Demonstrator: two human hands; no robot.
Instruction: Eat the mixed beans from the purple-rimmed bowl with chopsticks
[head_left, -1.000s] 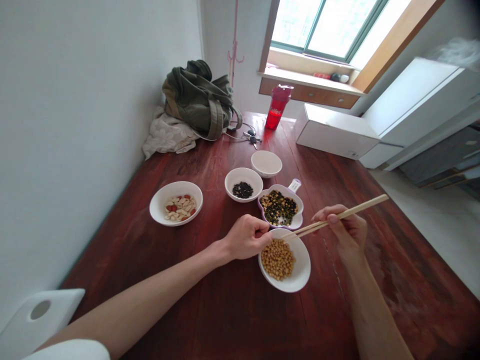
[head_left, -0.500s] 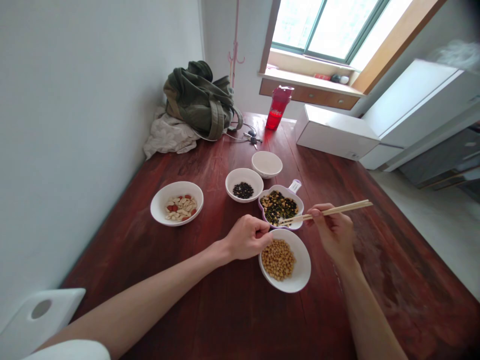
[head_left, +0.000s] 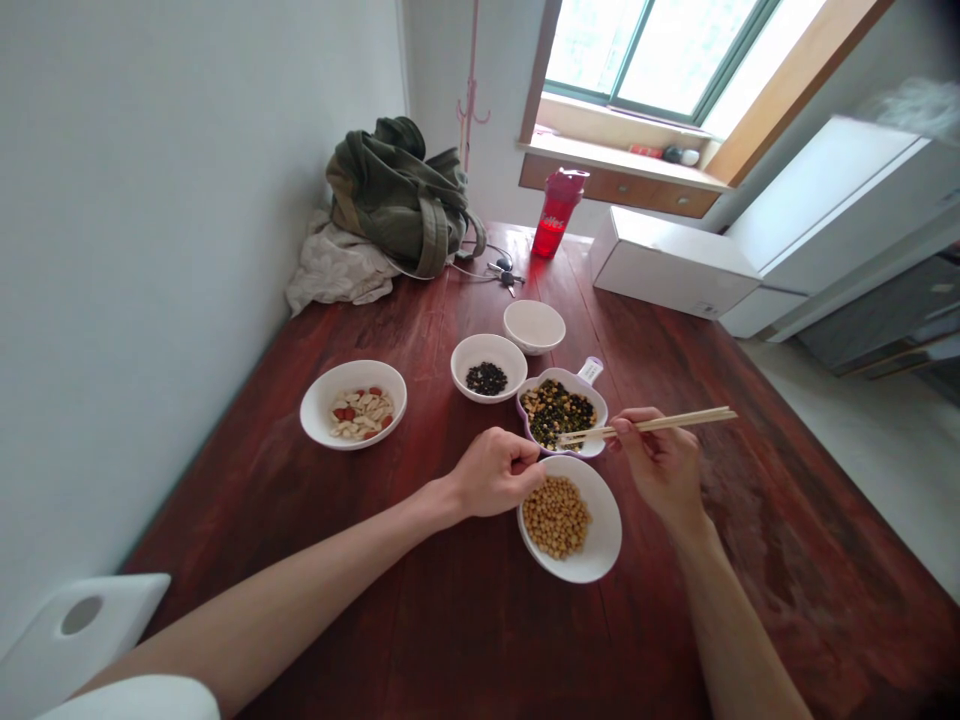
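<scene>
My right hand [head_left: 660, 462] is closed around a pair of wooden chopsticks [head_left: 651, 425], whose tips reach over the purple-rimmed dish of mixed dark and yellow beans [head_left: 561, 413]. My left hand [head_left: 495, 470] is curled, with its fingers on the near rim of the white bowl of yellow soybeans [head_left: 570, 520]. Behind them stand a white bowl of black beans [head_left: 488, 367] and a small white bowl [head_left: 533, 327] with nothing visible in it. A white bowl of peanuts and red beans [head_left: 353, 403] sits to the left.
The dark red wooden table [head_left: 450, 620] runs along a white wall on the left. A green bag [head_left: 397, 195] on white cloth, keys [head_left: 501, 272], a red bottle [head_left: 553, 212] and a white box [head_left: 667, 262] lie at the far end. A white chair part [head_left: 75, 625] sits bottom left.
My right hand has carried the chopsticks from over the soybean bowl up and back to the mixed-bean dish, and the sticks now lie flatter. The left hand has stayed on the soybean bowl.
</scene>
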